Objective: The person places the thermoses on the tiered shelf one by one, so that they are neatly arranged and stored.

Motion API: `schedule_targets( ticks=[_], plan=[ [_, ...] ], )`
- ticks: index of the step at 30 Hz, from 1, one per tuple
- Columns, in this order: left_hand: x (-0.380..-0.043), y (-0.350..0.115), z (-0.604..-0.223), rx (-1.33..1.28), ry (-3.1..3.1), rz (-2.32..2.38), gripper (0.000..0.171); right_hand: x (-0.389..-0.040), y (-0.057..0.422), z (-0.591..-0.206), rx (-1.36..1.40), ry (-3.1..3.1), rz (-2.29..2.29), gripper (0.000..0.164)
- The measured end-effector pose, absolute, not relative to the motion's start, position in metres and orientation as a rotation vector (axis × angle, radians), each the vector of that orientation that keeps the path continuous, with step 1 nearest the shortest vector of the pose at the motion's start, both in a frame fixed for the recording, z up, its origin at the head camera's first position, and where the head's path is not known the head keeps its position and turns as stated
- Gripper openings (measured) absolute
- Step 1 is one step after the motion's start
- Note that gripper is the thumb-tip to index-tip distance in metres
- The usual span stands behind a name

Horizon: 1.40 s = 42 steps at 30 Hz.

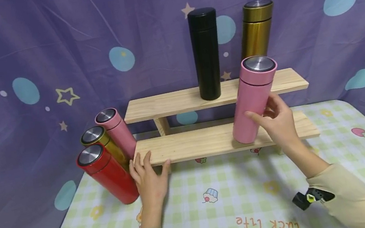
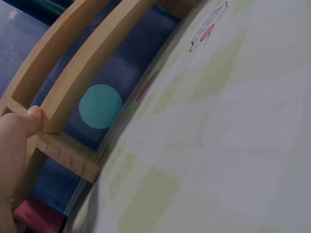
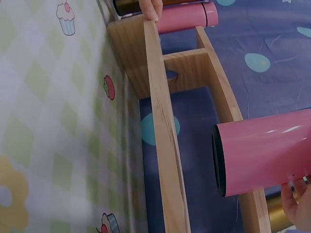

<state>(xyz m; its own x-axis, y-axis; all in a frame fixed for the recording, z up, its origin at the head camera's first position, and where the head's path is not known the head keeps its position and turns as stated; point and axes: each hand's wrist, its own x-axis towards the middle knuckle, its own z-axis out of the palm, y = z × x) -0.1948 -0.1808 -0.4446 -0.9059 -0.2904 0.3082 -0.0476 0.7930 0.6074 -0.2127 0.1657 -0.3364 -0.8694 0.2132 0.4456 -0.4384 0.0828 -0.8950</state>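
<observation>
My right hand grips a pink thermos bottle by its lower half, thumb in front. The bottle is slightly tilted, and in the right wrist view its dark base hangs apart from the lower board. My left hand holds the left front corner of the two-tier wooden shelf, its thumb against the front edge. On the upper board stand a black bottle and a gold bottle, the latter partly hidden behind the pink one.
Left of the shelf, a red bottle, another gold bottle and a second pink bottle stand close together. A checked cloth covers the table. Behind hangs a purple curtain with stars and blue shapes.
</observation>
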Motion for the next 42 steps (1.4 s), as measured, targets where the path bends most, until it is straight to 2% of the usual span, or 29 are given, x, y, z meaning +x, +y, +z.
schedule_targets(
  ticks=[18,42],
  plan=[
    [-0.195,-0.182,-0.445,0.249,-2.595,-0.855,0.077,-0.216,0.137,-0.336,0.358,-1.952,1.816,0.062],
    [-0.194,-0.181,-0.444,0.251,-2.593,-0.864,0.077,-0.223,0.090,-0.315,0.475,-1.965,1.889,0.067]
  ],
)
